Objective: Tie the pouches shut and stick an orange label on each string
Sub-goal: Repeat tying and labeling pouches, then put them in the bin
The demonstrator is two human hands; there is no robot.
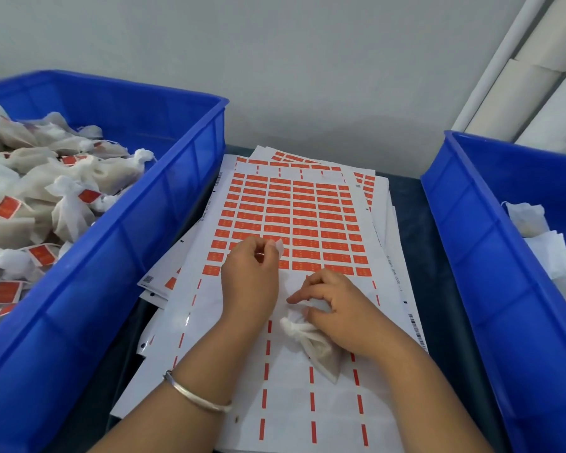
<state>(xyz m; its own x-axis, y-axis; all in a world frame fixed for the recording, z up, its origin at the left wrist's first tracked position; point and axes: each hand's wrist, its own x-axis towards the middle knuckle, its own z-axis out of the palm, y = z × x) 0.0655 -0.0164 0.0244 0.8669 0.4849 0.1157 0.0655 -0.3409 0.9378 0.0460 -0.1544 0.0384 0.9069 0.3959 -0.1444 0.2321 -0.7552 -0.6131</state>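
Note:
A tied white pouch [321, 346] lies on the sheet of orange labels [294, 220], its gathered neck pointing left. My right hand [337, 312] rests on the pouch, with its fingers curled at the neck and string. My left hand [250, 276] is raised just above the sheet and pinches a peeled label [279, 248] between thumb and fingertips, its pale back facing me. The two hands are a short distance apart.
A blue bin [164, 204] on the left holds several tied pouches with orange labels [7, 207]. Another blue bin [471, 223] on the right holds unlabelled white pouches [536, 230]. More label sheets are stacked underneath. A grey wall stands behind.

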